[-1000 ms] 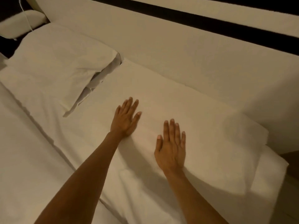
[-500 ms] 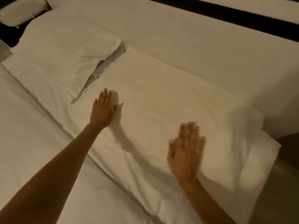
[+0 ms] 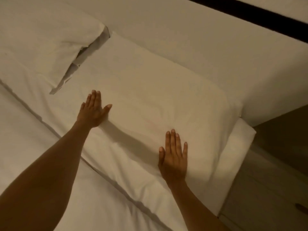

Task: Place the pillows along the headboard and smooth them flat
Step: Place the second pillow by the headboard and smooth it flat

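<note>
Two white pillows lie side by side against the pale padded headboard (image 3: 191, 35). The near pillow (image 3: 150, 97) fills the middle of the view. My left hand (image 3: 93, 110) rests flat, palm down, on its near left part. My right hand (image 3: 174, 157) lies flat on its near right part, fingers straight and pointing toward the headboard. Neither hand holds anything. The far pillow (image 3: 43, 37) sits at the upper left, and its open case end overlaps the near pillow's corner.
The white sheet (image 3: 21, 130) covers the mattress at the lower left. The mattress corner (image 3: 240, 144) juts out at the right, with dark floor (image 3: 275, 164) beside it. A black stripe (image 3: 258, 14) runs above the headboard.
Both hands have slid apart over the near pillow: the left hand moved left, the right hand moved right and toward me. The view has shifted closer.
</note>
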The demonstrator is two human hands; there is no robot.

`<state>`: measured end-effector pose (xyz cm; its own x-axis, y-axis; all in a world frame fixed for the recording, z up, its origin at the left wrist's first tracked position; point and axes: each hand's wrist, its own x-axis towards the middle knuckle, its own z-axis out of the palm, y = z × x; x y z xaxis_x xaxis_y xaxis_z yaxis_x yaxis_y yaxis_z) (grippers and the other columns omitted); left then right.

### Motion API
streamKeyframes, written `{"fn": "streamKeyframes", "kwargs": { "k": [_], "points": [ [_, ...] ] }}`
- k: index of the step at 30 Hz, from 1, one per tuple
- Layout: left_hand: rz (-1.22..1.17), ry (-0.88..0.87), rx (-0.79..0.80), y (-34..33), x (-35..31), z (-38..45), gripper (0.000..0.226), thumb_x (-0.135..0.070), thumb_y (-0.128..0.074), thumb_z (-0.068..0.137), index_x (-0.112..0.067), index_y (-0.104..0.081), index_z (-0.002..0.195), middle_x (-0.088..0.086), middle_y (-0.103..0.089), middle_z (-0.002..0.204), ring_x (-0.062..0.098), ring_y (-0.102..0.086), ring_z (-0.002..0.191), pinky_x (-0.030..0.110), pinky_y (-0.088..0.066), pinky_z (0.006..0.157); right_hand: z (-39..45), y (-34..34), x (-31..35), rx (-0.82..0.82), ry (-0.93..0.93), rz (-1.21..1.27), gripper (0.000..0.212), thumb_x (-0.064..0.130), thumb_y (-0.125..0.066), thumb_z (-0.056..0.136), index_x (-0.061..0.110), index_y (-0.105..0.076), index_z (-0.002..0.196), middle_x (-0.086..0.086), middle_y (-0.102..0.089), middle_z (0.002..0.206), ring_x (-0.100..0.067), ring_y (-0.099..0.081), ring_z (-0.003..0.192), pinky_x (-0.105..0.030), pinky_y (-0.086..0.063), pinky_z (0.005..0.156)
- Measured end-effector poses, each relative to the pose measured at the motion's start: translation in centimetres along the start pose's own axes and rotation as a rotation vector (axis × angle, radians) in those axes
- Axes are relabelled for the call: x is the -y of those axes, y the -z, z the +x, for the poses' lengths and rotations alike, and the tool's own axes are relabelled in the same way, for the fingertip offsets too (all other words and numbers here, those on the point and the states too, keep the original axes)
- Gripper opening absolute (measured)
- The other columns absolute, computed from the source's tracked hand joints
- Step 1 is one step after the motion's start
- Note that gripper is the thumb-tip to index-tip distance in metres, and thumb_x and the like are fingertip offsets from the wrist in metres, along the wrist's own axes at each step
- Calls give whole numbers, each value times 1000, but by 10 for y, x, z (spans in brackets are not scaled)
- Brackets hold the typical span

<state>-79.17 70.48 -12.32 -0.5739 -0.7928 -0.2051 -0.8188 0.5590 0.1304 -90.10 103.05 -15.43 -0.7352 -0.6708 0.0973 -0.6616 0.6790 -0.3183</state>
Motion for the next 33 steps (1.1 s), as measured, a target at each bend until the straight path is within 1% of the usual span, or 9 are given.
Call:
{"fn": "streamKeyframes", "kwargs": {
  "k": [4, 7, 9, 13, 17, 24, 26, 30, 33],
  "points": [
    [45, 6, 34, 29, -15, -17, 77, -51, -31, 98, -2, -8, 153, 18, -7, 162, 32, -10, 149, 51, -18, 118, -8, 46, -35, 121, -108, -54, 54, 32, -35, 97, 7, -41, 145, -11, -36, 153, -25, -37, 142, -49, -22, 117],
    [-19, 27, 66, 41, -52, -51, 74, -48, -31, 100, -4, -8, 154, 16, -5, 162, 31, -10, 150, 49, -19, 118, -6, 83, -63, 223, -155, -38, 58, 35, -23, 98, 8, -32, 149, -12, -27, 157, -27, -26, 146, -46, -13, 119],
    [-71, 48, 94, 43, -84, -83, 72, -46, -32, 100, -4, -8, 154, 15, -4, 162, 30, -10, 150, 49, -20, 118, 1, 107, -84, 279, -166, -22, 56, 33, -26, 101, 12, -22, 153, -10, -16, 161, -25, -14, 150, -43, -9, 120],
    [-124, 48, 217, 32, -152, -148, 72, -48, -27, 100, -10, 0, 155, 11, 4, 163, 25, -4, 151, 46, -14, 121, 34, 151, -128, 375, -108, -59, 60, 30, -36, 100, 14, -15, 154, -11, -11, 162, -24, -9, 150, -41, -10, 122],
    [-210, 97, 289, 9, -222, -207, 71, -48, -26, 101, -14, 7, 154, 7, 9, 163, 22, 1, 151, 42, -10, 122, 72, 175, -171, 451, -46, -121, 62, 29, -42, 98, 15, -19, 153, -11, -20, 160, -25, -17, 148, -38, -19, 120],
    [-277, 333, 339, -40, -319, -292, 79, -51, -30, 99, -13, 14, 153, 5, 14, 162, 21, 8, 151, 39, -5, 122, 129, 177, -228, 578, 107, -185, 64, 33, -46, 97, 15, -21, 153, -10, -24, 159, -30, -27, 144, -42, -31, 113],
    [-280, 416, 359, -52, -340, -306, 84, -52, -35, 98, -11, 15, 152, 7, 15, 162, 23, 9, 151, 40, -5, 122, 145, 174, -238, 602, 118, -182, 65, 32, -49, 96, 14, -21, 153, -10, -25, 158, -30, -30, 142, -42, -34, 111],
    [-260, 553, 359, -77, -370, -312, 91, -44, -45, 96, -9, 18, 151, 10, 15, 162, 26, 8, 151, 42, -8, 122, 174, 156, -255, 610, 95, -118, 68, 26, -55, 94, 8, -22, 152, -13, -29, 156, -30, -30, 143, -39, -30, 114],
    [-203, 630, 342, -92, -384, -312, 89, -36, -47, 97, -8, 19, 150, 12, 15, 162, 28, 5, 151, 43, -12, 122, 187, 141, -261, 602, 93, -13, 64, 17, -58, 92, 4, -30, 149, -18, -44, 146, -34, -44, 132, -37, -38, 108]
  ]
}}
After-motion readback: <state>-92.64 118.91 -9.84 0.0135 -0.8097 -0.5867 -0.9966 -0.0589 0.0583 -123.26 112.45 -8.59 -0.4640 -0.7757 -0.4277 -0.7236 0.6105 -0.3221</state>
